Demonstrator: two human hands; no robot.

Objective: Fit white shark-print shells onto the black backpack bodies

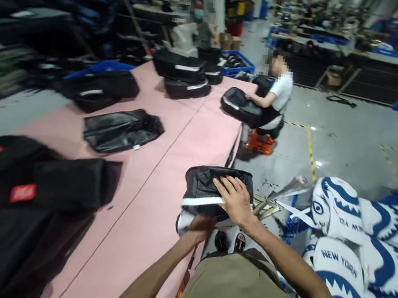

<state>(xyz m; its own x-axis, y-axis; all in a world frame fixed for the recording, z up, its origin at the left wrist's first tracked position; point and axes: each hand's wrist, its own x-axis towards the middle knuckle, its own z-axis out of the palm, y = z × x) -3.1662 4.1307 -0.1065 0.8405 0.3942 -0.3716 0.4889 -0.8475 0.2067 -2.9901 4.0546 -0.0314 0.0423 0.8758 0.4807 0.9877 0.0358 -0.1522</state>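
A bag piece [198, 183] with a black lining, a white strip along its side and some white below lies in front of me at the pink table's right edge. My right hand [235, 199] rests on top of it, fingers stretched out over the lining near the white strip. Lower down, my left hand [203, 226] reaches under the strip against the piece's near side. The bag hides the fingers of that hand, so its grip does not show.
Black bags with red labels [23, 192] lie at left on the pink table [130, 237]. Farther up are a black lining piece [123, 130] and more black bags [185, 67]. White-and-blue printed bags [338, 258] are piled at right. A seated co-worker [280, 93] handles another bag; one more person [202, 31] is behind.
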